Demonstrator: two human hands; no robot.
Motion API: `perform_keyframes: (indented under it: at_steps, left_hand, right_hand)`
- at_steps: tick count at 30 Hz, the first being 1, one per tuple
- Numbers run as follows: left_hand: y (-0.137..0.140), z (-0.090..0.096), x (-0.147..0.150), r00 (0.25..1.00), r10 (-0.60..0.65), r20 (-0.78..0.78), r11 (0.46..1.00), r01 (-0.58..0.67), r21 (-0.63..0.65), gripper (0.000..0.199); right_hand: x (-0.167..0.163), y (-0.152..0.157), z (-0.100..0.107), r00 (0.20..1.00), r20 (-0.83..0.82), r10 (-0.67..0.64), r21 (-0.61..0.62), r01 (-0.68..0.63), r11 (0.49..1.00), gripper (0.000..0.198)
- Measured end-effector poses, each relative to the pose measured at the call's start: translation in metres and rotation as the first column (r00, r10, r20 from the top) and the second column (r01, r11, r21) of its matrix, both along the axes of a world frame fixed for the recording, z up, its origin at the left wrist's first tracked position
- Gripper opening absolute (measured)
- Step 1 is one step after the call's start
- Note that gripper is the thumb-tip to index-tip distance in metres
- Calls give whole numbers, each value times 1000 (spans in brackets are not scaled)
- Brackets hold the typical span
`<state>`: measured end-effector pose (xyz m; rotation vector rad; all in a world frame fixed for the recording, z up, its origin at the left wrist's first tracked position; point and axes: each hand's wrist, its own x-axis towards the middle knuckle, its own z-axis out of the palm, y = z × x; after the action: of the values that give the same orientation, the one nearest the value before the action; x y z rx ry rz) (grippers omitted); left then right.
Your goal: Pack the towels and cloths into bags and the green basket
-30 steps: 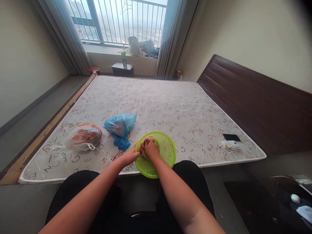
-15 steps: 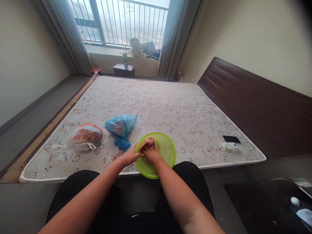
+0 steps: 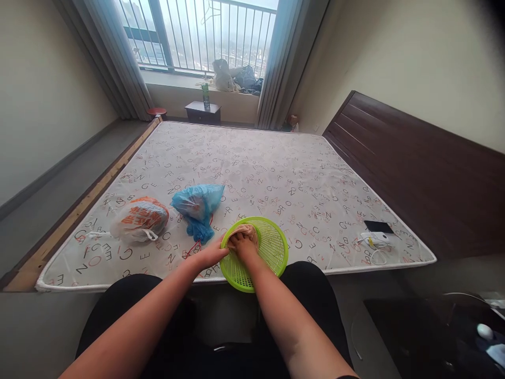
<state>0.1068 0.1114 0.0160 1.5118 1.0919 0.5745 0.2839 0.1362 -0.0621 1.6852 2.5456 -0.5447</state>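
Observation:
My left hand (image 3: 213, 254) grips the left rim of a lime-green plastic mesh basket (image 3: 275, 245), which is tilted above my lap at the near edge of the mattress. Inside it, my right hand (image 3: 245, 249) presses a bunched, pinkish-beige cloth (image 3: 250, 230) against the basket's inner left side. The right fingers lie over the cloth, and part of it is hidden under them. The left thumb lies along the rim, while the other left fingers are out of sight behind the basket. Beyond my left hand lies a knotted blue plastic bag (image 3: 199, 204).
A white plastic bag with orange print (image 3: 142, 218) is on the mattress (image 3: 252, 152) at left. At right lie a dark phone-like slab (image 3: 377, 227) and a white device with a cord (image 3: 377, 239). A dark headboard (image 3: 414, 173) borders the right side.
My right hand has shifted slightly up and left with the cloth inside the basket. My left hand keeps hold of the rim. The whole view has moved a little.

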Motion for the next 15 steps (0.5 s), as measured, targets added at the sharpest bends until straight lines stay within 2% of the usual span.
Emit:
perform_keyframes:
  at_steps: [3, 6, 8, 11, 13, 15]
  left_hand:
    - [-1, 4, -1, 1000, -1, 1, 1000, 1, -17, 81]
    - [-2, 10, 0, 1000, 5, -9, 999, -6, -33, 83]
    - [-3, 14, 0, 1000, 9, -14, 999, -10, -52, 82]
    - [-5, 20, 1, 1000, 7, -17, 998, -8, -65, 78]
    - [-5, 22, 2, 1000, 0, -25, 998, -2, -58, 76]
    - [-4, 23, 3, 1000, -2, -29, 999, 1, -40, 75]
  right_hand:
    - [-6, -2, 1, 997, 17, -74, -2, 74, 997, 51]
    - [-10, -1, 2, 978, 27, -207, -29, 207, 978, 53]
    - [-9, 1, 2, 949, 6, -314, -58, 314, 948, 56]
    - [-5, 8, 2, 880, -58, -472, -140, 461, 876, 62]
    - [0, 13, 1, 844, -86, -529, -184, 509, 841, 60]
    - [4, 18, 0, 830, -99, -549, -202, 523, 828, 56]
